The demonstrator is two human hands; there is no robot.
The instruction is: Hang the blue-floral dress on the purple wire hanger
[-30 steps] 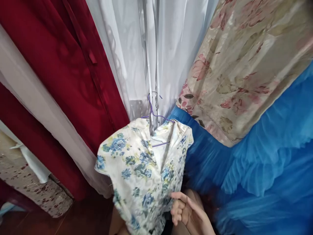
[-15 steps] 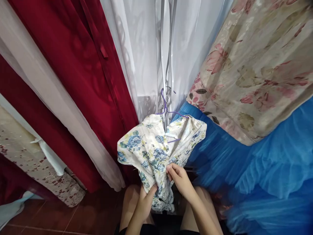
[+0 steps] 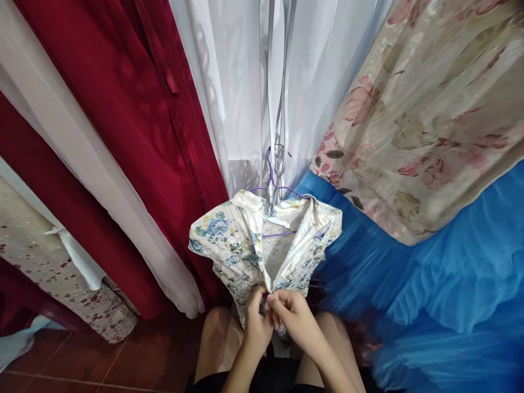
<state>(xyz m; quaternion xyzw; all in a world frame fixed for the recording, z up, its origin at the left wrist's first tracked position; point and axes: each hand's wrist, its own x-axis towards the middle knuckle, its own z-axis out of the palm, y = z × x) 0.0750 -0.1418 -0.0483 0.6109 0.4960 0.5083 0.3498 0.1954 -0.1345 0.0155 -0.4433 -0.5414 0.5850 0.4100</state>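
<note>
- Nearest the camera, the person's bare knees (image 3: 215, 338) show above a red tiled floor (image 3: 123, 365), with both forearms reaching forward between them.
- The left hand (image 3: 256, 322) is curled, its fingertips pinched on one front edge of the blue-flowered garment (image 3: 223, 240). The right hand (image 3: 295, 315) is curled the same way on the other edge, and the two hands touch.
- The hands press the two edges together at the lower front. Whether a button, a hook or a zip pull sits between the fingers I cannot tell, as the knuckles cover it.
- The garment hangs on a purple wire hanger (image 3: 271, 173) just beyond the hands, with its short sleeves spread to either side.
- Judging by how it lies, the hanging is done and the closing of the front has barely started: above the pinch the front gapes wide, showing the pale lining and the hanger's lower bar.
- The hanger's hook sits among silver ribbons (image 3: 278, 82) that run straight up.
- Around it hang other clothes:
  - a blue tulle skirt (image 3: 429, 273) to the right, touching the garment's sleeve
  - a dark red dress (image 3: 123, 136) to the left
  - sheer white fabric (image 3: 229, 82) behind
  - a beige rose-print cloth (image 3: 429, 109) at the upper right
</note>
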